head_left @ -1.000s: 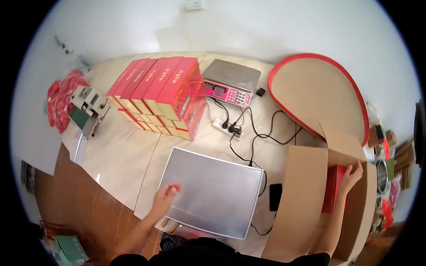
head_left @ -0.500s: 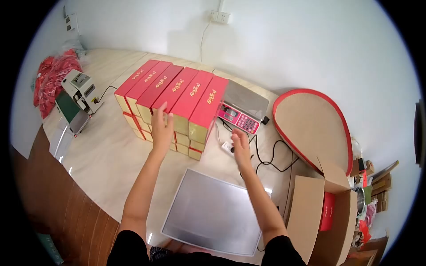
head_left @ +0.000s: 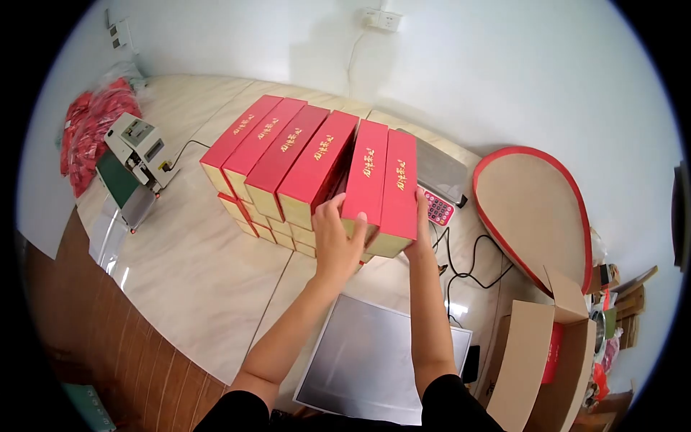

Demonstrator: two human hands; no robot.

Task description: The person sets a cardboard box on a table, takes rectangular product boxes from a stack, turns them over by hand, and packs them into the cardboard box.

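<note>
Pair of red boxes [head_left: 371,176]: holding clamped between left hand [head_left: 338,241] and right hand [head_left: 422,225] on outer sides, apparently pressing inward to keep both together; leaving a narrow gap beside neighbouring boxes [head_left: 288,147], near the table's [head_left: 191,263] far edge.

Head camera: above near side of table [head_left: 194,302], facing forward and down; left hand [head_left: 338,241] and right hand [head_left: 420,229] close, mid-frame; wall [head_left: 468,72] farther off, upper frame.

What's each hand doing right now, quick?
Left hand: holding two long rectangular red-and-cream cardboard boxes, left side.
Right hand: holding the same pair, right side.
</note>
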